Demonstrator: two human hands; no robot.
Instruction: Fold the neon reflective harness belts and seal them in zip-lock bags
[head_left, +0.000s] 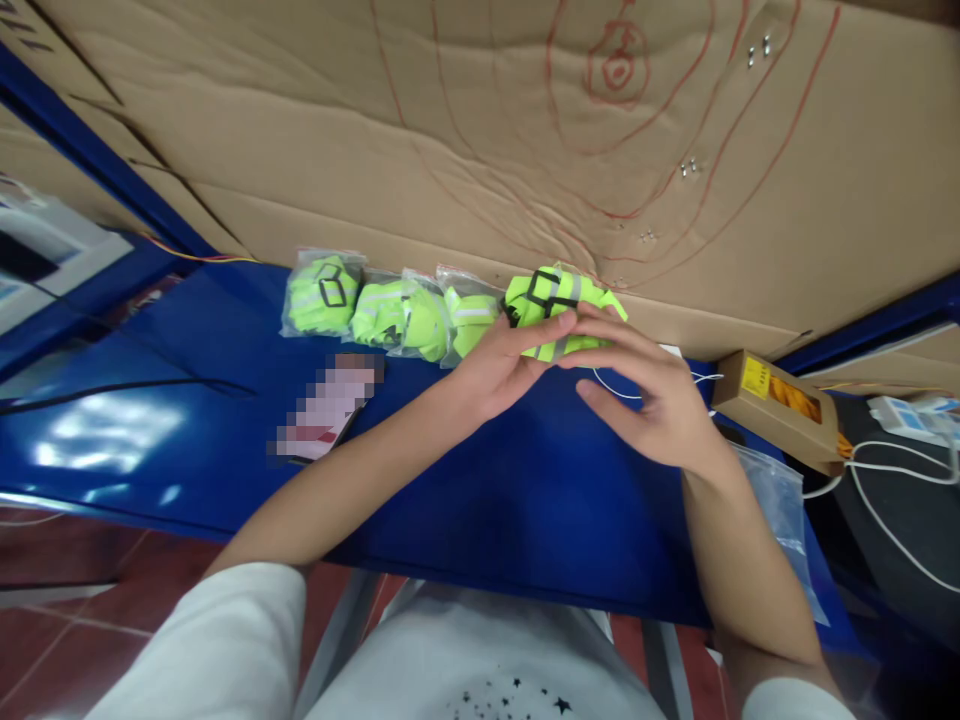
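A neon-yellow reflective bundle (541,290) with silver strips and black buckles, like a folded safety vest, lies at the back of the blue table. My left hand (504,362) is in front of its lower left side, thumb and fingers apart. From the right, my right hand (656,400) reaches over its near edge, fingers stretched and thumb spread away. The fingertips of both hands meet or overlap before the bundle; whether they press on it I cannot tell. Left of it stand several similar bundles in clear bags, the leftmost bagged bundle (322,295) showing a black buckle.
A phone (330,405), partly blurred out, lies on the blue table (480,510). At the right are a clear plastic bag (776,510), a cardboard box (780,405) with a window, and white cables. A cardboard panel (300,130) with red drawn lines rises behind.
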